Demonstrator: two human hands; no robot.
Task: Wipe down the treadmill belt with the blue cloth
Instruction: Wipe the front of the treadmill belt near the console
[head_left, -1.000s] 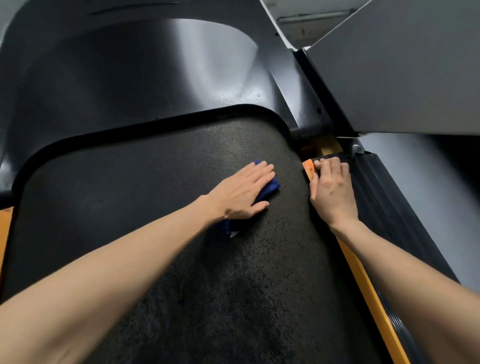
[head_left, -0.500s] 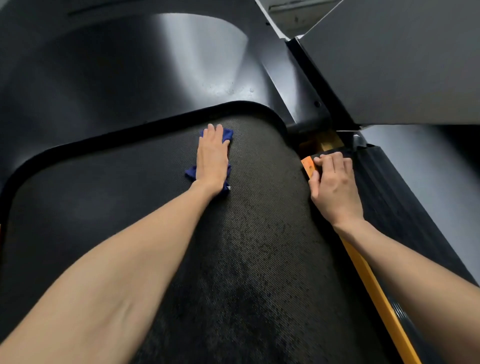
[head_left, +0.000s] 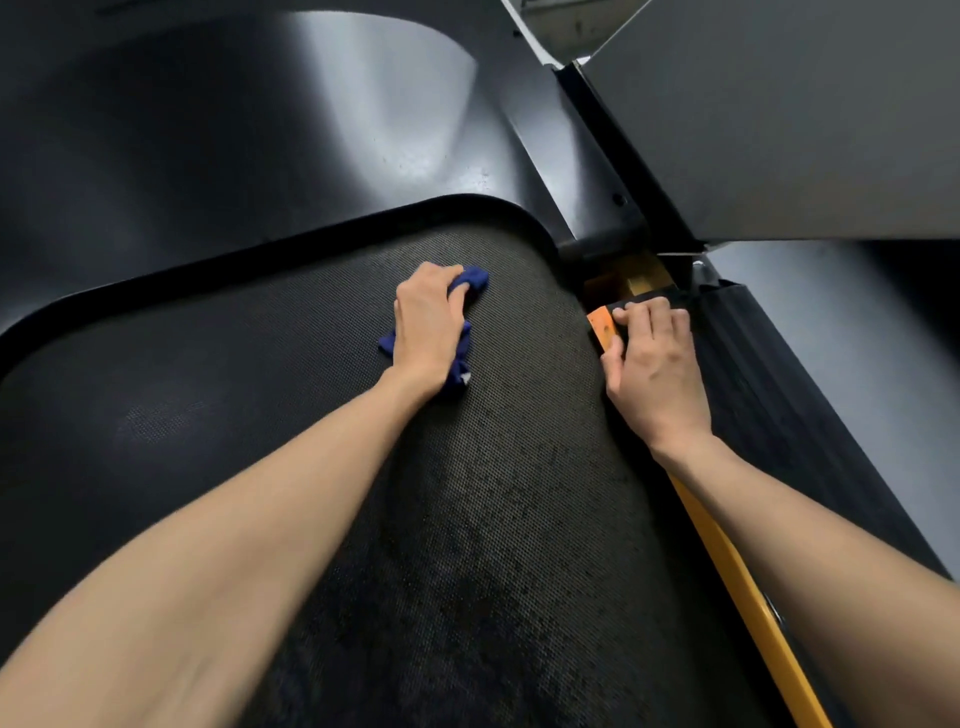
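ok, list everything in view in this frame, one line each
belt: 1, black, textured, centre of view
cloth: 1, blue, bunched on the belt's far part
hood: 1, glossy black, beyond the belt's far end
side rail: 1, black, ribbed, right of the belt
strip: 1, yellow with an orange end, between belt and side rail
panel: 1, grey, upper right
left hand: 1, grips the cloth
right hand: 1, rests on the side rail by the strip's orange end
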